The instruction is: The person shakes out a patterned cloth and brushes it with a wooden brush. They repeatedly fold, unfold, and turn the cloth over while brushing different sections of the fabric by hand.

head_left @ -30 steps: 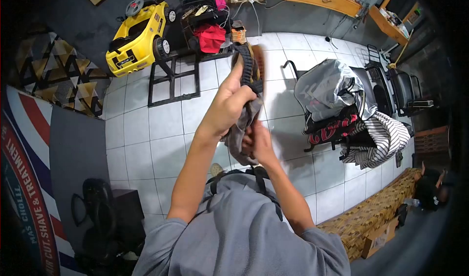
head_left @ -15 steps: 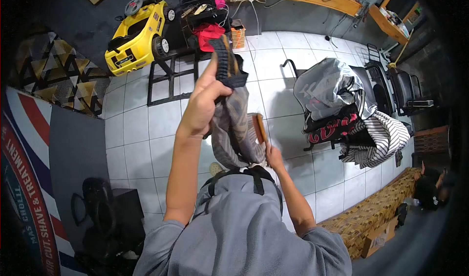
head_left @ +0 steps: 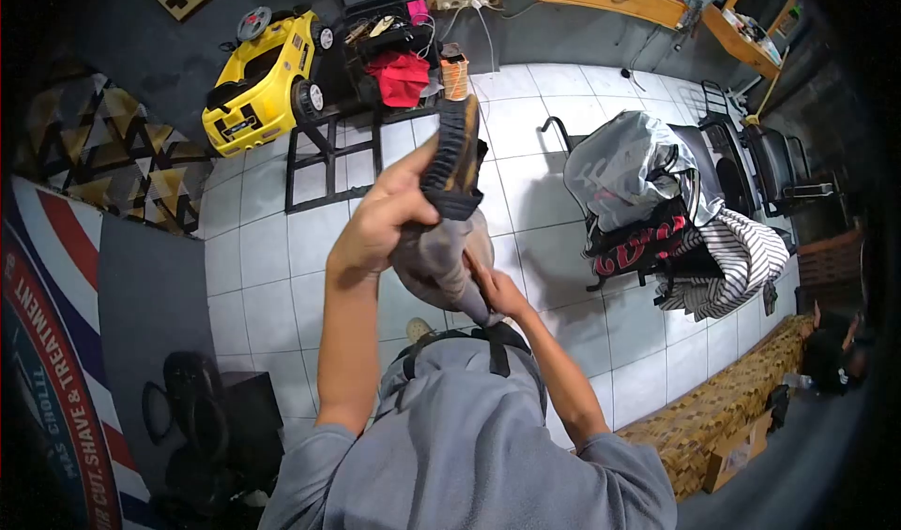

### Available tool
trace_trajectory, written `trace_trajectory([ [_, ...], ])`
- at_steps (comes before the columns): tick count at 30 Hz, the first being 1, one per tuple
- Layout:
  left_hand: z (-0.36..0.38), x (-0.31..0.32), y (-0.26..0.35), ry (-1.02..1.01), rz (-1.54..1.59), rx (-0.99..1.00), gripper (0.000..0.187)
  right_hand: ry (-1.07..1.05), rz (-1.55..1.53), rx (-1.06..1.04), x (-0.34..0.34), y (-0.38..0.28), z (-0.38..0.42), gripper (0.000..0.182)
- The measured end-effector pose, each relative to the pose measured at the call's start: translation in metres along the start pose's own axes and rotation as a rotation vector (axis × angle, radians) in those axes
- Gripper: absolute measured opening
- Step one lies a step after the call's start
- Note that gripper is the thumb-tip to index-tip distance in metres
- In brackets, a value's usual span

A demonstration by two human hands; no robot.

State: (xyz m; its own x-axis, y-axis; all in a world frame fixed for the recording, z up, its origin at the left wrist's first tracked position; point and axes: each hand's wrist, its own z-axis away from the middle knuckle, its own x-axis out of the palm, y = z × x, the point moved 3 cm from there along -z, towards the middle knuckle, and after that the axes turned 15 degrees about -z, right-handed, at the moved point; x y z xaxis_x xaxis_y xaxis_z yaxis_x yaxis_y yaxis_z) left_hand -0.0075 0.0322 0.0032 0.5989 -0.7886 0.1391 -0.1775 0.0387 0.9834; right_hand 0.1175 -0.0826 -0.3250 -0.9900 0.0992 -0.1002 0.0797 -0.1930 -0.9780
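The cloth (head_left: 436,262) hangs in soft grey-brown folds in front of the person's torso, its dark upper band (head_left: 449,164) ribbed and tightly gathered. The left hand (head_left: 380,220) grasps this band, thumb and fingers pinching its near side. The right hand (head_left: 497,291) is against the cloth's lower folds, its fingers partly hidden; whether they grip anything cannot be told. Left of the cloth stands an open, square-edged black metal frame (head_left: 328,159), with a smooth yellow toy car (head_left: 258,84) beyond it. Past the cloth's upper end lie a crumpled red fabric (head_left: 399,77) and an orange box (head_left: 454,77). Well to the cloth's right, a shiny, creased silvery sheet (head_left: 619,168) and a rumpled striped fabric (head_left: 737,262) drape over dark seating. Flat, pale floor tiles (head_left: 540,178) stretch on both sides of the cloth, reaching the frame's edge and the seating, giving the forearms sideways room.
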Motion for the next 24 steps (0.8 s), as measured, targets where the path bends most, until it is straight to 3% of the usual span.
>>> trace_trajectory([
  [3,0.013,-0.017,0.005,0.112,0.036,0.005,0.081,-0.174,0.516,0.424,-0.013,0.134,0.032,0.057],
  [5,0.017,-0.028,0.003,0.135,0.015,0.024,0.081,-0.032,0.545,0.524,-0.024,0.209,0.063,0.057],
  [8,0.028,-0.033,-0.008,0.070,0.028,-0.003,0.080,0.125,0.507,0.544,-0.035,0.172,0.076,0.057],
  [10,0.029,-0.035,-0.017,-0.107,-0.022,-0.085,0.074,0.241,0.434,0.486,-0.042,0.165,0.049,0.062],
  [12,0.025,-0.032,-0.022,-0.372,-0.112,-0.091,0.071,0.250,0.207,0.392,-0.043,0.023,0.027,0.057],
  [14,0.024,-0.022,-0.023,-0.456,-0.094,-0.172,0.070,0.285,0.064,0.062,-0.041,-0.035,0.004,0.045],
  [15,0.023,-0.021,-0.024,-0.468,-0.134,-0.170,0.068,0.245,-0.230,-0.089,-0.033,-0.064,-0.007,0.036],
  [17,0.020,-0.023,-0.026,-0.476,-0.235,-0.168,0.062,0.118,-0.556,-0.183,-0.030,-0.112,-0.010,0.030],
  [22,0.025,-0.037,-0.025,-0.309,-0.412,-0.257,0.048,-0.183,-0.606,0.081,-0.024,-0.158,0.007,0.034],
  [24,0.031,-0.052,-0.037,-0.183,-0.592,-0.201,0.046,-0.056,-0.539,-0.088,-0.016,-0.144,0.005,0.034],
])
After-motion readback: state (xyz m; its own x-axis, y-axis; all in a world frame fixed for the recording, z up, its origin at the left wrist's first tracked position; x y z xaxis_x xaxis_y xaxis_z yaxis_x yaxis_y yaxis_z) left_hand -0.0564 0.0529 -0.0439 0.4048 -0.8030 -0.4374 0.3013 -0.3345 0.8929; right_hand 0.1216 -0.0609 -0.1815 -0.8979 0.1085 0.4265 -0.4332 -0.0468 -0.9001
